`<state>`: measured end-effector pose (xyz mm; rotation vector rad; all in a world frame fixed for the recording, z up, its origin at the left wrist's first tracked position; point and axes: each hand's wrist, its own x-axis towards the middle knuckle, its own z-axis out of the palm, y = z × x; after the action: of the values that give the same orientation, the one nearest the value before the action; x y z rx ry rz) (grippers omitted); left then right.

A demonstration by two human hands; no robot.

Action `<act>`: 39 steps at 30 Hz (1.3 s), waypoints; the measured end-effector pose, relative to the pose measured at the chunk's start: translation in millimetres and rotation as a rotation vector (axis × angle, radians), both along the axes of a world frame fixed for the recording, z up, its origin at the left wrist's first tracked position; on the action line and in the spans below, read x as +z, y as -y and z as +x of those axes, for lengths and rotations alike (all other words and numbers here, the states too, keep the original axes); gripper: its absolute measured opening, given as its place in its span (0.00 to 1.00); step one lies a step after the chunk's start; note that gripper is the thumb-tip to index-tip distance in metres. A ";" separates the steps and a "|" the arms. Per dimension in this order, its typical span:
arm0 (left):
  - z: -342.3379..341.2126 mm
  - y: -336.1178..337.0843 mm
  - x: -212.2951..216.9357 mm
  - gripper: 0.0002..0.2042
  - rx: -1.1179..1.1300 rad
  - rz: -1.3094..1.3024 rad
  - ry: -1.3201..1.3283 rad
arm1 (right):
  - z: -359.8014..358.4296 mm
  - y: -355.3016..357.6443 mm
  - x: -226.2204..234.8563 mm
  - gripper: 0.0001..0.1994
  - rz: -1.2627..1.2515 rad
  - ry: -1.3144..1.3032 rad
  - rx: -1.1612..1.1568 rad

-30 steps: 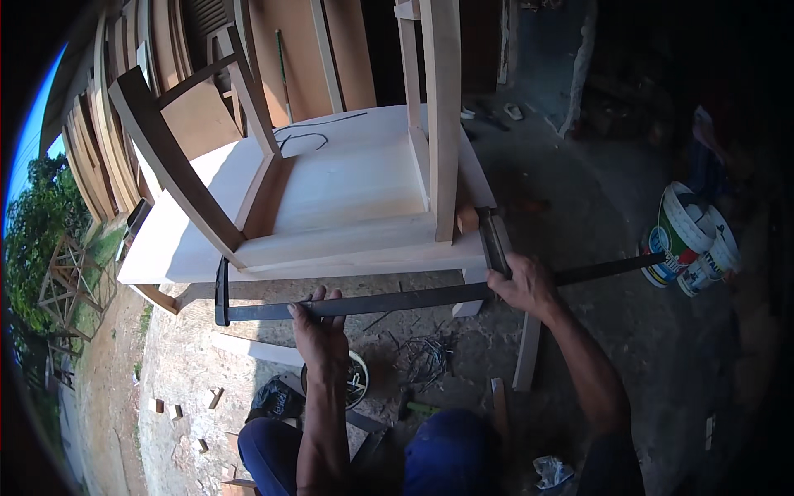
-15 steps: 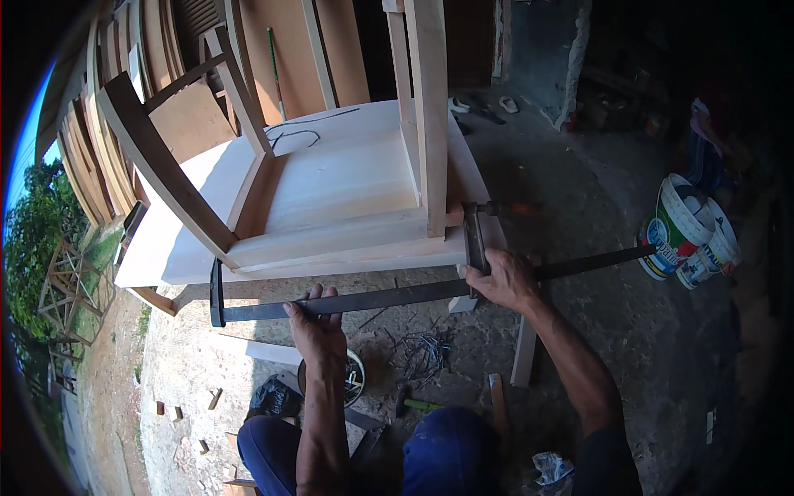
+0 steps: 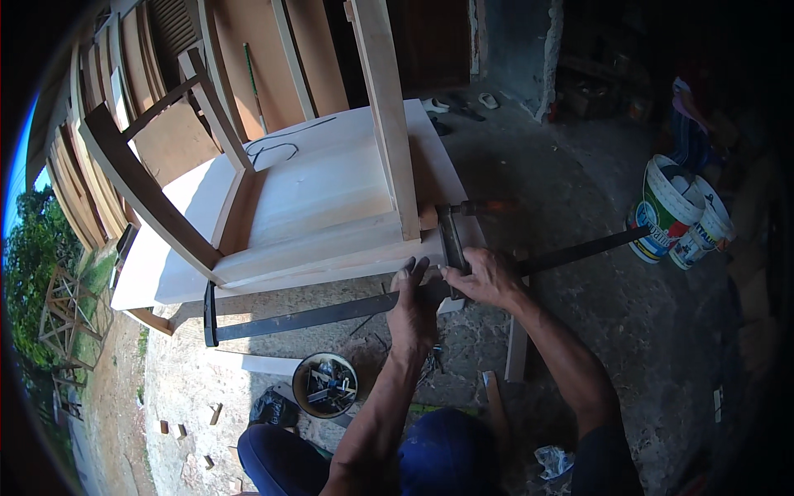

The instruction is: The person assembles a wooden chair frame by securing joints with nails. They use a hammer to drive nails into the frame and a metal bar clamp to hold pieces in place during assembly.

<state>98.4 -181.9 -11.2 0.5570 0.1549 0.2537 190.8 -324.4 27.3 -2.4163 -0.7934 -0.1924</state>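
A long bar clamp [image 3: 306,319] lies along the near edge of an upside-down wooden table [image 3: 310,240]. Its fixed jaw [image 3: 210,318] stands at the table frame's left corner, by a leg. At the right corner is the sliding jaw [image 3: 452,240], next to a small wood block [image 3: 428,217] against the other front leg. My left hand [image 3: 413,312] is closed around the bar, just left of the sliding jaw. My right hand [image 3: 486,279] grips the sliding jaw's lower part, where it meets the bar. The palm side of that grip is hidden.
A round container of metal hardware [image 3: 325,385] and a black plastic bag [image 3: 273,408] are on the ground by my knees. White buckets [image 3: 666,211] stand at the right, near the bar's end. Small wood offcuts [image 3: 216,413] lie at left; boards [image 3: 306,50] lean behind the table.
My left hand has slid right along the bar, from near the fixed jaw to beside my right hand. My right hand stays at the sliding jaw. The view has shifted slightly.
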 end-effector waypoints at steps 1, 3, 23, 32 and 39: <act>0.6 -4.8 0.6 0.19 0.020 -0.050 0.021 | 2.2 -2.1 -3.5 0.23 0.010 0.024 0.015; -0.8 -6.0 -13.9 0.18 -0.124 -0.021 -0.026 | -3.3 -5.9 1.1 0.22 -0.055 -0.061 -0.035; 6.8 -2.9 -38.2 0.31 0.046 0.203 -0.128 | -0.9 -4.1 -11.9 0.21 0.087 -0.132 0.043; -75.1 -310.6 4.1 0.38 1.717 0.729 -1.136 | 0.6 1.4 -11.4 0.19 0.129 -0.162 0.054; -80.8 -406.6 66.9 0.42 0.362 1.468 -0.722 | 1.2 -0.3 -15.3 0.20 0.182 -0.251 0.073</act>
<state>17.6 224.7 55.7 2.0861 0.7996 0.4981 192.0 -324.2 12.0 -2.1832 -0.7146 0.0651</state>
